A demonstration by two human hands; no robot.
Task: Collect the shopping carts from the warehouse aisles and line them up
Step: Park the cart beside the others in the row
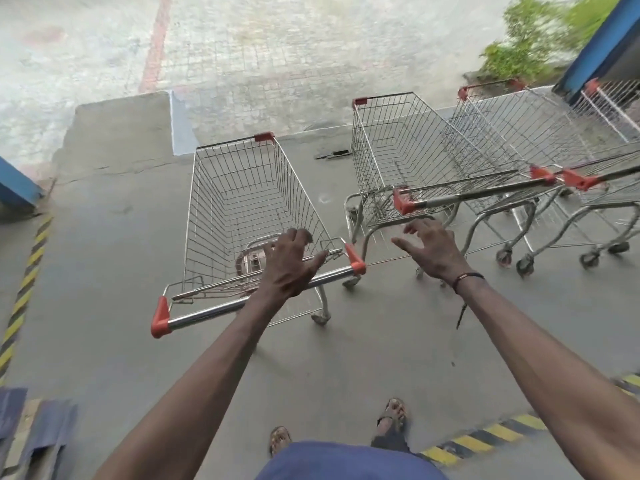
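Now, left hand: our left hand (289, 263) lies over the handle bar (256, 299) of the nearest cart (249, 202), fingers spread, not curled round it.
Right hand: our right hand (433, 249) hovers open, holding nothing.
Carts: the second cart (398, 157) stands just right; the third cart (519, 133) beside it.
Ground: concrete floor (104, 254).

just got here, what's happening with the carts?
A person is lining up shopping carts on a concrete floor. The left hand rests on the handle of the nearest cart, fingers spread rather than wrapped. The right hand is open in the air, reaching toward the handle of the next cart. More carts stand side by side to the right.
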